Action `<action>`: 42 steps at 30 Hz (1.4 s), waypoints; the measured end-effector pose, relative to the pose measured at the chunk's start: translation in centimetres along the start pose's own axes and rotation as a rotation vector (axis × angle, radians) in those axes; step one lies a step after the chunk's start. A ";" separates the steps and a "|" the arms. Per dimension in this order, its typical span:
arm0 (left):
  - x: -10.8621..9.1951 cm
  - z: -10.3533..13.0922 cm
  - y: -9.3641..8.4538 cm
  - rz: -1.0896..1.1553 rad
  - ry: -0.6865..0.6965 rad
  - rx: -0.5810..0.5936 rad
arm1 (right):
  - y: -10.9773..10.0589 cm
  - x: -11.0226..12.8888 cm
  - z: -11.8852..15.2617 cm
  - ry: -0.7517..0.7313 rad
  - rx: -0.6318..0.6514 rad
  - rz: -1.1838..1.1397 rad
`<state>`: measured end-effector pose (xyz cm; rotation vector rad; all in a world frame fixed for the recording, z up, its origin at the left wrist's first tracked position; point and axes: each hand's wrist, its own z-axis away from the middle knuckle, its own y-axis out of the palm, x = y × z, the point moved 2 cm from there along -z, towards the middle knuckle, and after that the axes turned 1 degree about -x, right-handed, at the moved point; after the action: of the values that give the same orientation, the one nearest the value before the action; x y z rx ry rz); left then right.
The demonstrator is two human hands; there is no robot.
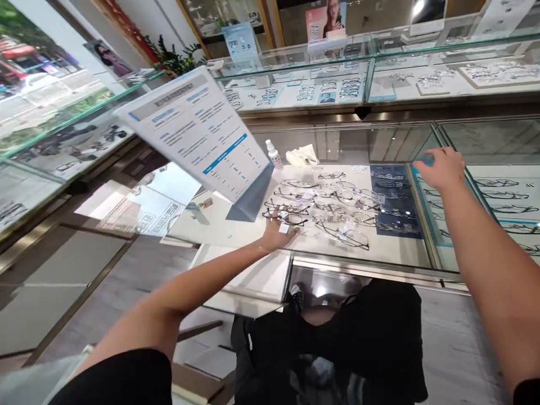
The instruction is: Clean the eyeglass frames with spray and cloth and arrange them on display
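Observation:
My left hand (276, 232) rests at the front of the glass display case, its fingers spread beside a dark-framed pair of glasses (291, 217) with a small white tag; whether it grips them is hard to tell. Rows of glasses (337, 194) cover the pale surface to its right. More frames lie on a dark blue panel (390, 199). My right hand (442, 167) is raised over the right part of the case, thumb and fingers apart, holding nothing.
A large printed sign (198, 132) stands tilted left of the glasses. Behind them are a white spray bottle (274, 154) and a crumpled cloth (302, 156). Another glass counter (304, 90) runs across the back. A drawer (248, 270) is by my left forearm.

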<state>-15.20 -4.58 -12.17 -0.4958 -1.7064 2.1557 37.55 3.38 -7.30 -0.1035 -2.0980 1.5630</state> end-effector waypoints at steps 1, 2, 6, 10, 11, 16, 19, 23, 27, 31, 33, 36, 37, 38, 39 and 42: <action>0.4 1.3 0.3 -0.010 -0.041 0.005 | 0.1 -0.2 -0.2 -0.003 -0.013 -0.007; 0.7 2.7 0.5 -0.022 -0.068 0.021 | 0.3 -0.5 -0.4 -0.005 -0.024 -0.016; 1.7 8.2 0.0 -0.027 -0.045 0.128 | 1.4 -1.4 -1.6 -0.003 -0.054 -0.047; 1.8 12.4 -2.2 -0.017 -0.073 0.180 | 1.9 -1.7 -2.2 0.014 -0.079 -0.007; 1.7 13.2 -2.8 -0.022 -0.084 0.196 | 1.8 -1.6 -2.2 0.014 -0.070 0.010; 0.5 16.6 -6.0 0.017 -0.054 0.356 | 0.9 -1.1 -1.3 -0.011 0.032 0.091; -0.8 18.6 -8.8 0.001 -0.012 0.372 | 0.5 -0.7 -0.9 -0.011 0.040 0.126; -3.1 20.4 -14.0 -0.023 0.060 0.364 | 0.3 -0.4 -0.5 0.006 0.054 0.113; -6.5 19.5 -20.2 -0.025 0.189 0.244 | 0.0 0.0 -0.2 0.012 0.066 0.098; -10.4 14.5 -23.8 -0.045 0.329 0.022 | -0.5 0.3 0.3 0.003 0.055 0.040; -12.1 10.6 -24.2 -0.035 0.395 -0.072 | -0.8 0.3 0.4 -0.001 0.040 -0.017; -14.1 4.0 -23.4 -0.029 0.456 -0.168 | -1.0 0.1 0.4 -0.015 0.021 -0.068; -14.6 1.7 -22.9 -0.027 0.466 -0.175 | -1.0 -0.1 0.3 -0.022 0.019 -0.072; -15.1 -0.4 -22.4 -0.031 0.475 -0.175 | -1.0 -0.2 0.2 -0.029 0.019 -0.073; -15.4 -2.4 -21.9 -0.038 0.480 -0.173 | -1.0 -0.3 0.0 -0.033 0.020 -0.077; -15.9 -7.4 -20.4 -0.076 0.460 -0.134 | -0.8 -0.8 -0.5 -0.039 0.027 -0.091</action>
<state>3.38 -1.40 7.04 -0.8701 -1.5791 1.7109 38.63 3.27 -6.80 0.0318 -2.0811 1.5502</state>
